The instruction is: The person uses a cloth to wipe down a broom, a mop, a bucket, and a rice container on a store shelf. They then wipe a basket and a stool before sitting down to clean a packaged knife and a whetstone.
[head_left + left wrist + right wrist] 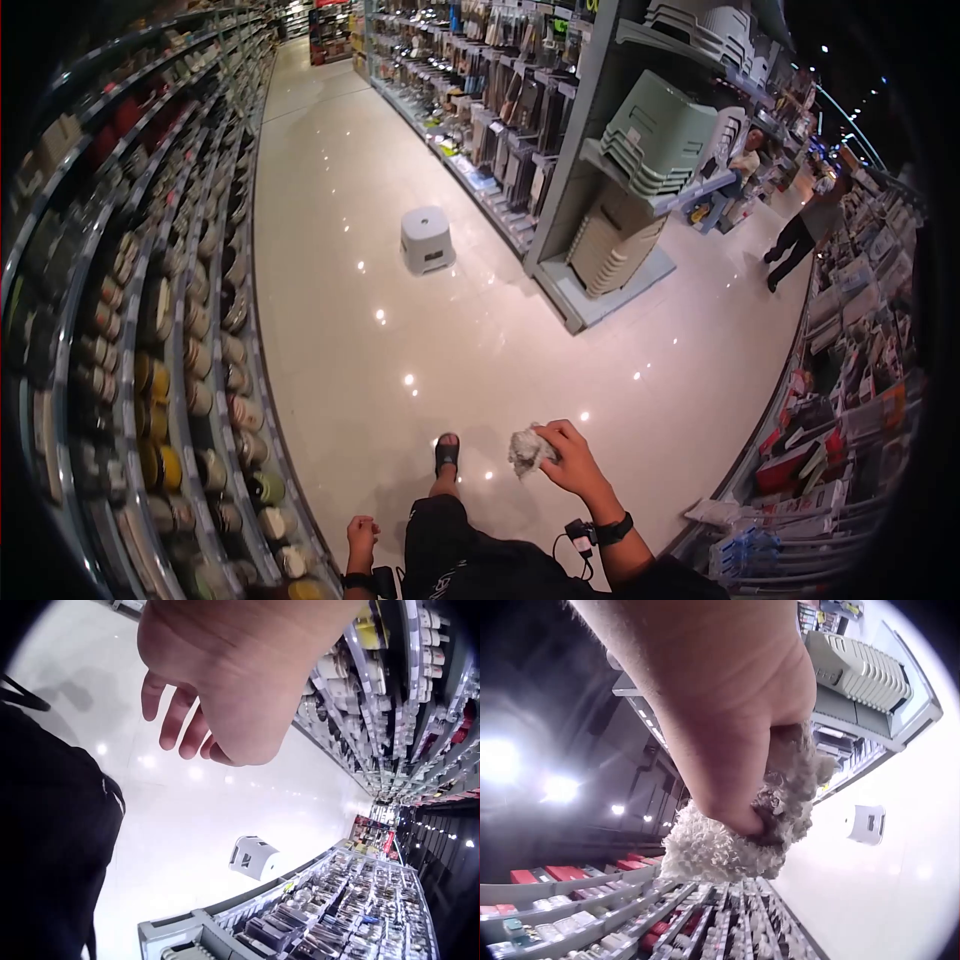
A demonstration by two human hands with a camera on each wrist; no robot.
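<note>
Fluffy white-grey fabric, a crumpled cloth [727,847], is bunched in the right hand [570,455], whose fingers and thumb curl round it. In the wrist view the thumb sinks into the pile and the hand covers much of the cloth, so its full shape cannot be told. It is held in the air well on the near side of the stool [427,240] and a little to its right, above the glossy floor [340,330]. The left hand [232,682] hangs at the person's hip, also well on the near side of the stool and slightly to its left. Its fingers [176,712] are loosely bent and hold nothing. In the head view this hand is small and low in the frame, and its fingers are hard to make out. One sandalled foot [446,455] shows between the hands, roughly in line with the stool, while the other is hidden under the dark shorts [440,540]. The stool, pale grey, stands alone in mid-aisle. Left of it run curved shelves [170,330] of small round goods, too blurred to name. Right of it a rack [500,110] carries hanging packets, and further right are stacks [655,135] of pale moulded plastic. Far right of the stool a figure [800,240] in dark clothes stands, partly lost in the dark rim
</note>
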